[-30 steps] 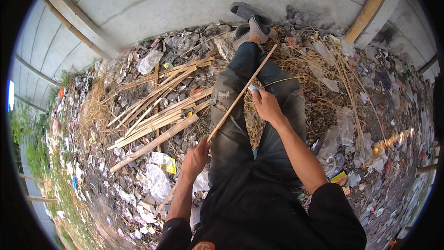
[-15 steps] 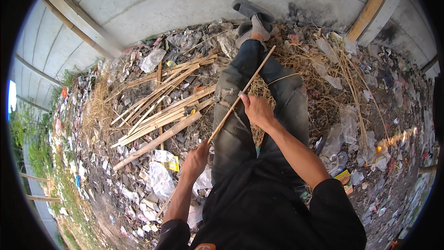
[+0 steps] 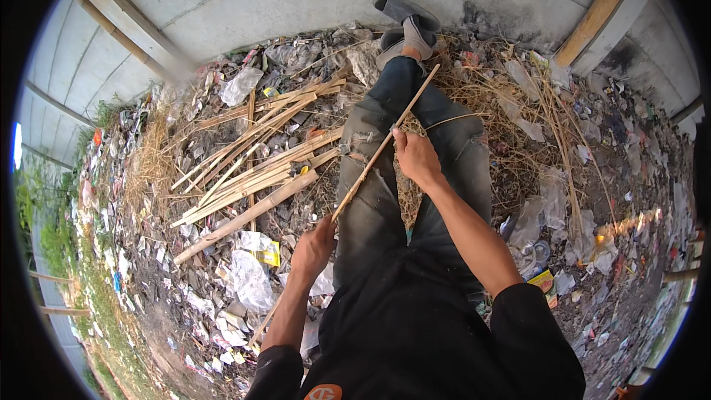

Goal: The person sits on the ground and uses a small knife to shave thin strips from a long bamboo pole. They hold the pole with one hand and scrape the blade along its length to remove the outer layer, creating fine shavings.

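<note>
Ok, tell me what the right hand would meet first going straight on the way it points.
The right hand would first meet the thin wooden stick slanting right at its fingertips; they may already touch. Beyond it, the torn trouser leg seems next, though depth is unclear.

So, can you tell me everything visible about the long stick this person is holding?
The stick is thin, nearly straight and light brown, apparently wood or bamboo. It slants over the dark trousers, its far end pointing up and right. The left hand grips it; the right hand is at it farther up, its hold unclear. A strip past the left forearm lines up, probably the same stick.
</note>
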